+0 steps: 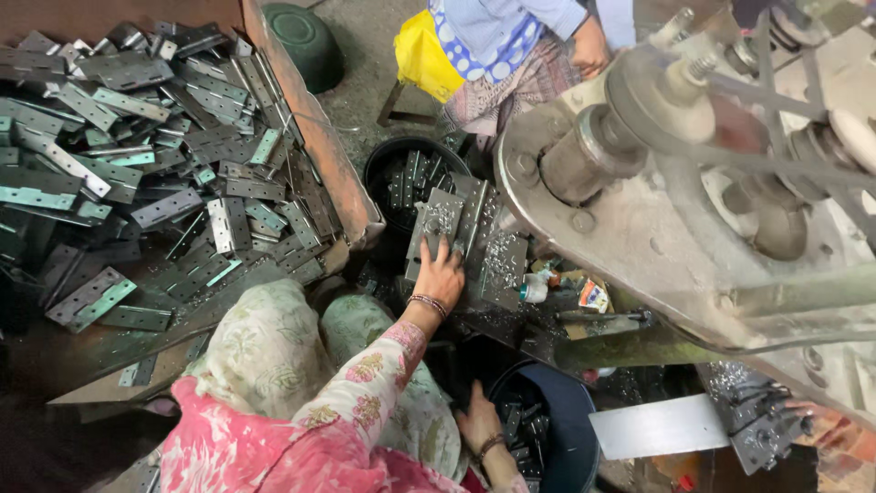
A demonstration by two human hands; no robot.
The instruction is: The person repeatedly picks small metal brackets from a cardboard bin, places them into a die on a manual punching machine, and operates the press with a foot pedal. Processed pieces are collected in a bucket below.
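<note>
Neither of my hands shows clearly. A patch of orange patterned cloth [835, 438] at the bottom right edge may be my sleeve, beside a dark metal fitting [762, 438]. Below me sits a co-worker in pink floral clothes with a pale head scarf [265, 351]. One of that person's hands [440, 269] presses on flat grey hinge plates [456, 228] stacked beside a black tub [401, 164]. The other hand [479, 422] reaches towards a dark blue bucket [557, 429] holding hinges.
A rusty bin [315, 128] at left is heaped with several grey metal hinges [146, 155]. A large grey press machine [693, 183] fills the right side. A bare steel plate [657, 424] lies below it. A second person in blue and white [511, 55] sits at the top.
</note>
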